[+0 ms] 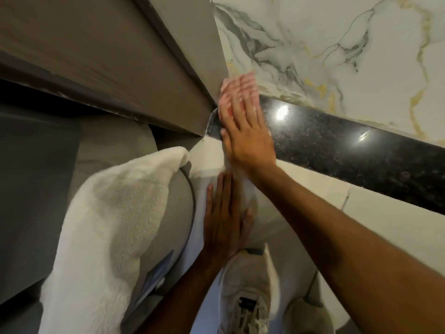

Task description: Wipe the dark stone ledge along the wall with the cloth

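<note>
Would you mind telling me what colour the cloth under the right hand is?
The cloth is pink with pale stripes, though motion-blurred; the head view shows it.

Right hand (245, 131) flat, fingers (237, 104) extended, left hand (224, 222) flat, palm down, both arms outstretched

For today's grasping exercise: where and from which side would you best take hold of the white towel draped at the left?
Probably grip the white towel at its upper free corner beside the left hand, coming from above; there it bunches clear of the rounded surface it drapes over.
</note>
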